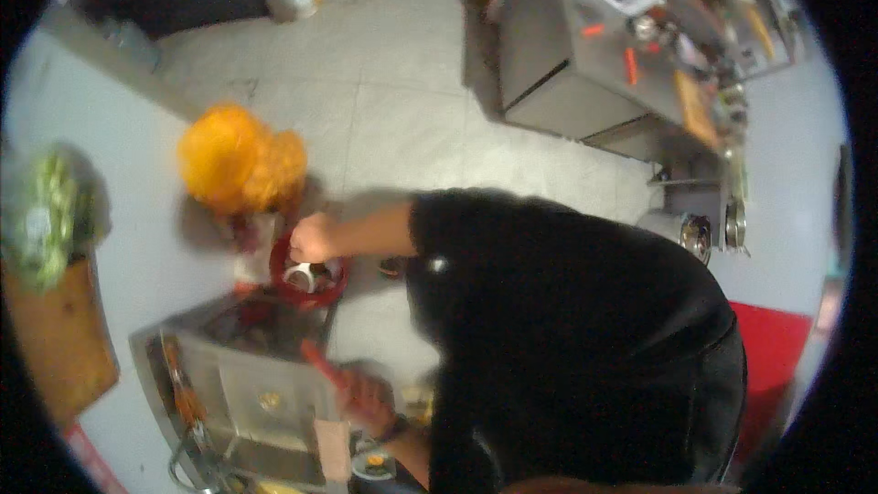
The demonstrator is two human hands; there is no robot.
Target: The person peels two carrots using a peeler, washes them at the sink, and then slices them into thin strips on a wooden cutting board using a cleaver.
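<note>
My right hand [314,239] is curled over the rim of a round red bin [278,266]. Inside the bin a white ring-shaped item [302,277] shows, too blurred to name. Whether the curled fingers hold anything is hidden. Lower in the view, my left hand [367,398], with a dark band at the wrist, grips a slim red stick-like object [321,362], also blurred. That hand is beside the edge of a steel sink counter [274,384], and the red object points toward the counter's dark, wet-looking end [257,322].
Bulky orange-yellow bags [230,158] stand beyond the bin by the wall. Leafy green vegetables [51,219] sit over a brown board [62,336] at left. A plate with food [374,465] is below my left hand. Across the tiled floor, a steel worktable [597,55] bears several items.
</note>
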